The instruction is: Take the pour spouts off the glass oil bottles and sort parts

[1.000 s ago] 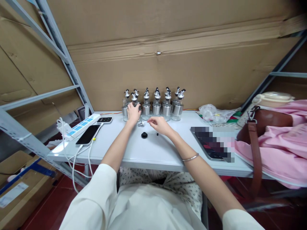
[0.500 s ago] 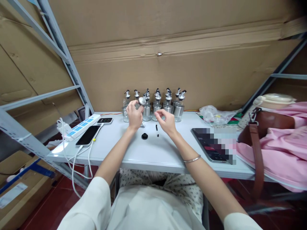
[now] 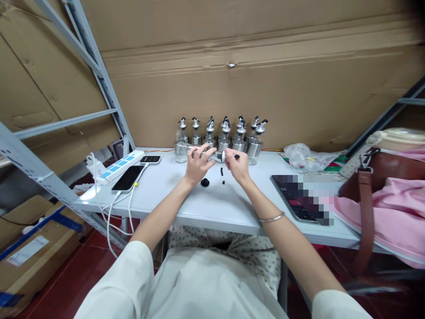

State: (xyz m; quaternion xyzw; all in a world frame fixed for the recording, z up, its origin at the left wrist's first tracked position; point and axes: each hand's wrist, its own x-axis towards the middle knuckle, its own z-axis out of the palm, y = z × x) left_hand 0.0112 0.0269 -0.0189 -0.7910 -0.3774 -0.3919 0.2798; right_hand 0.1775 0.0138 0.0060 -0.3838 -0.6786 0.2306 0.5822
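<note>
Closest, find a smooth white table (image 3: 206, 210). On it, see a black round stopper (image 3: 205, 182), just nearer than the left hand (image 3: 199, 166), and beside it a tiny black piece (image 3: 223, 182). Slightly farther, between both hands, see a thin black strip (image 3: 222, 172). Past these, holding a clear glass bottle (image 3: 191, 146) sideways: clasping its body in the left hand, fingers spread over the glass, and clamping the silver pourer (image 3: 223, 155) at its end in the right hand (image 3: 238, 165). Cannot tell whether touching the table underneath. Behind, see upright steel-banded glass bottles (image 3: 224, 144), then brown cardboard (image 3: 232, 97).
</note>
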